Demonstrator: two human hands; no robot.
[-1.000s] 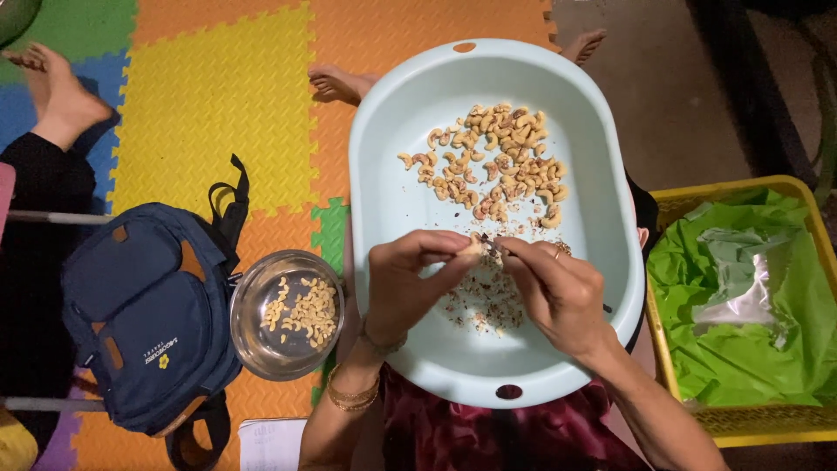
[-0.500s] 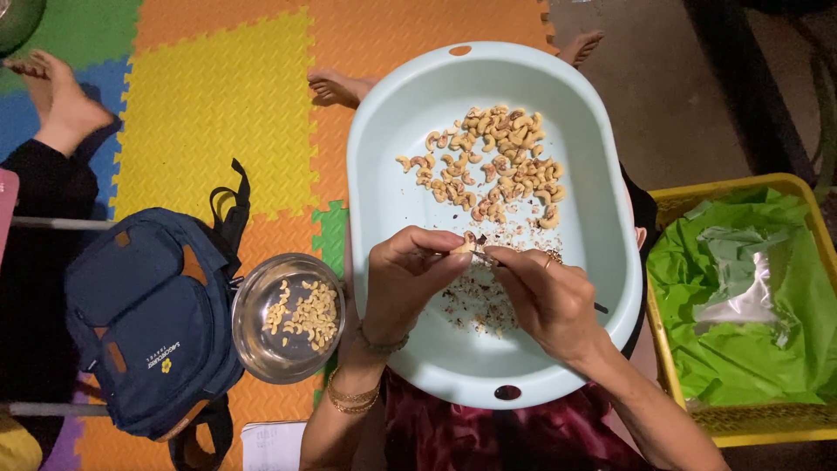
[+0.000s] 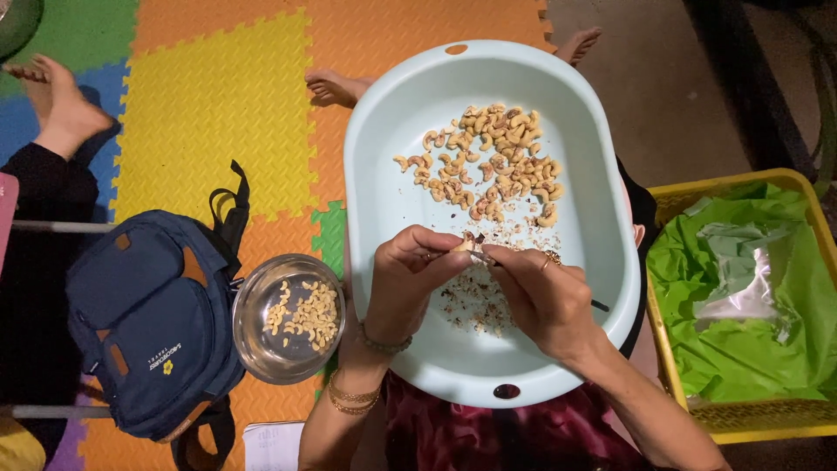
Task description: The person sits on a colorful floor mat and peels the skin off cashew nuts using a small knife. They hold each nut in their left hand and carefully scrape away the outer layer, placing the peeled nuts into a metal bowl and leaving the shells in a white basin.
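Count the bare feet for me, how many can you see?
3: one foot at the far left on the mat, one left of the tub, one behind it, partly hidden. More may be hidden.

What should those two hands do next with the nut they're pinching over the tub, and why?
Probably finish stripping the skin, then drop the nut into the metal bowl. The left hand and right hand pinch it together over the pale tub, brown flakes lie beneath, and the bowl beside holds paler, cleaner pieces.
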